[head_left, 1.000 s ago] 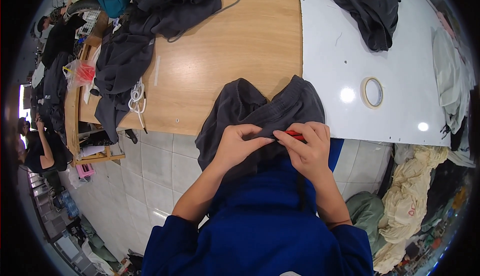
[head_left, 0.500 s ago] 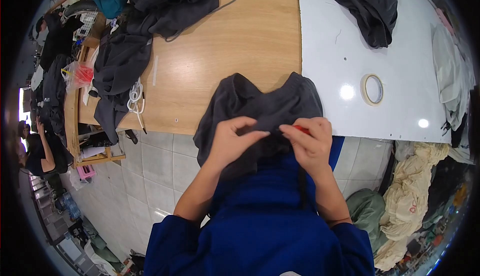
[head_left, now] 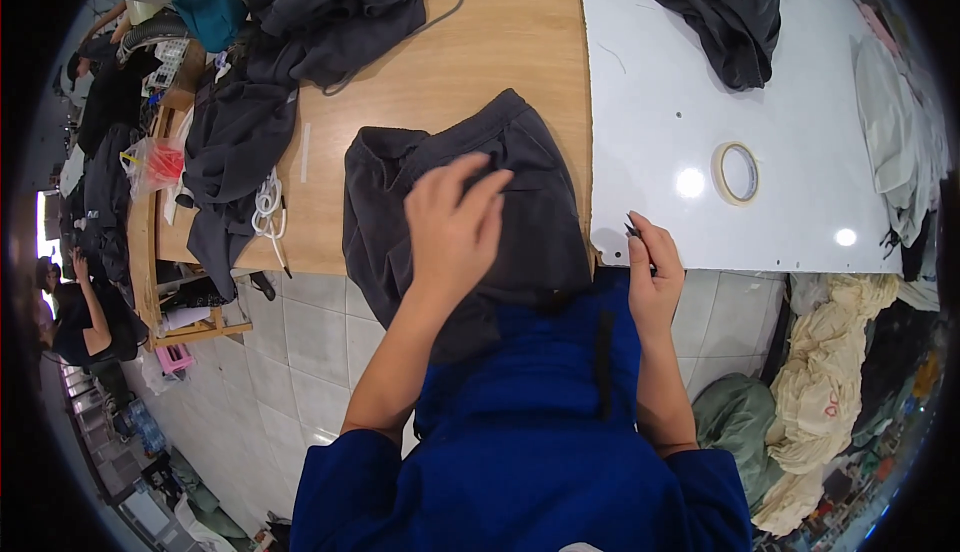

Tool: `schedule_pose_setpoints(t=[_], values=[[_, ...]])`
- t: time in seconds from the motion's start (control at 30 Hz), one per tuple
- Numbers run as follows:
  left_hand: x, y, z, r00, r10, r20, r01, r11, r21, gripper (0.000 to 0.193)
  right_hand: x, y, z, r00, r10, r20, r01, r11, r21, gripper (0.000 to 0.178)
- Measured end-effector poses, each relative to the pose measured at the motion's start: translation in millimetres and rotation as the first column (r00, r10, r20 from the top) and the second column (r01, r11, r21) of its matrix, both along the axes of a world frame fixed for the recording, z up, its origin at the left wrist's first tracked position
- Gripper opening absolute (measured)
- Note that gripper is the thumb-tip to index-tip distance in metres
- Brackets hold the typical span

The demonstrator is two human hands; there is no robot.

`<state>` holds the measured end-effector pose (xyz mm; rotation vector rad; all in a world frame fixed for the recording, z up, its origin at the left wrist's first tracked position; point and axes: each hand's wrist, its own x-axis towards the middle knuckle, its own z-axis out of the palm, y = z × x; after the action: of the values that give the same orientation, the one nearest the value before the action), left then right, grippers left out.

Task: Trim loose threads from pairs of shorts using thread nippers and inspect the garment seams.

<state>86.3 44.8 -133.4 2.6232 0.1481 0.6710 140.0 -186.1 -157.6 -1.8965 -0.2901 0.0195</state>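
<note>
Dark grey shorts or trousers with a gathered elastic waistband [head_left: 470,134] lie at the wooden table's front edge, the lower part hanging over it towards me. My left hand [head_left: 455,222] is over the garment's middle, fingers apart and slightly blurred, holding nothing; I cannot tell whether it touches the cloth. To the right, by the white table's front edge, my right hand [head_left: 655,272] is closed round small thread snips [head_left: 632,226]. Their dark pointed tips stick out past the fingers, and the palm hides the rest.
Masking tape [head_left: 738,173] lies on the white tabletop [head_left: 660,152], with a dark garment [head_left: 715,12] beyond it. More dark garments [head_left: 340,22] and a white cord [head_left: 268,204] lie at the left. Cream cloth [head_left: 825,382] is heaped low at the right. Another person [head_left: 85,307] is at far left.
My hands have moved apart, the right one outward with the snips. The garment now lies flatter and farther up the table, its waistband turned. My left hand has risen over it with fingers spread.
</note>
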Motion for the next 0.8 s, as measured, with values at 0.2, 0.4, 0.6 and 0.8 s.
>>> schedule_pose_setpoints(t=[0.2, 0.4, 0.6, 0.8], values=[[32, -16, -48, 0.994, 0.016, -0.112, -0.008, 0.998, 0.066, 0.033, 0, 8, -1, 0.999, 0.031, 0.018, -0.031, 0.999, 0.037, 0.027], [25, -19, -40, 0.996, -0.090, 0.002, 0.090, 0.996, 0.029, 0.019, -4, 16, 13, 0.999, 0.041, -0.014, -0.039, 0.995, 0.097, 0.025], [8, -30, -5, 0.989, -0.096, 0.114, 0.108, 0.989, -0.102, 0.018, -4, 30, 26, 0.960, 0.113, 0.255, -0.083, 0.988, -0.126, 0.023], [3, -33, 6, 0.986, -0.066, 0.154, 0.076, 0.995, -0.061, 0.018, -5, 33, 40, 0.886, 0.140, 0.443, -0.034, 0.970, -0.239, 0.025]])
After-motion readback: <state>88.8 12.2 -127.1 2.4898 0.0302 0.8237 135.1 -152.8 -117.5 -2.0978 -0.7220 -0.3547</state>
